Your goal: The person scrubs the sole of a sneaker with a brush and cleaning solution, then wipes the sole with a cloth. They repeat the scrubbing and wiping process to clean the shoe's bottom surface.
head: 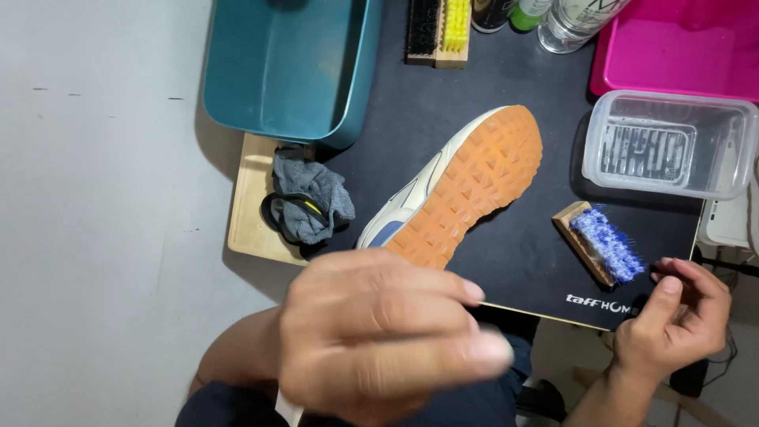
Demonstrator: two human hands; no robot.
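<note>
I see my left hand [379,336] near the bottom centre, close to the cam and blurred; fingers [443,289] lie long and loosely together pointing right, partly spread, not curled into a fist; something pale pokes out below the palm, but I can't tell whether the hand grips it. My right hand [676,320] is at the near right corner of the black mat [514,253]; its fingers [672,269] are half curled and open, tips touching or just beside the near end of the wooden brush w/ blue-white bristles [605,243]; no firm grasp visible. The brush lies bristles up, tilted, on the mat's right side. The sneaker [462,186] rests on its side mid-mat, orange-tan lugged sole facing right and up, toe toward the far right, heel just beyond my left hand; upper is cream w/ a blue-grey patch. Left of the shoe, a grey cloth [312,194] sits bunched on a light wooden board [249,198]. Far left, a teal tub [285,67]; far centre, a 2nd brush w/ yellow bristles [439,32]; far right, a pink tray [680,51]; nearer than that, a clear plastic box [668,142].
</note>
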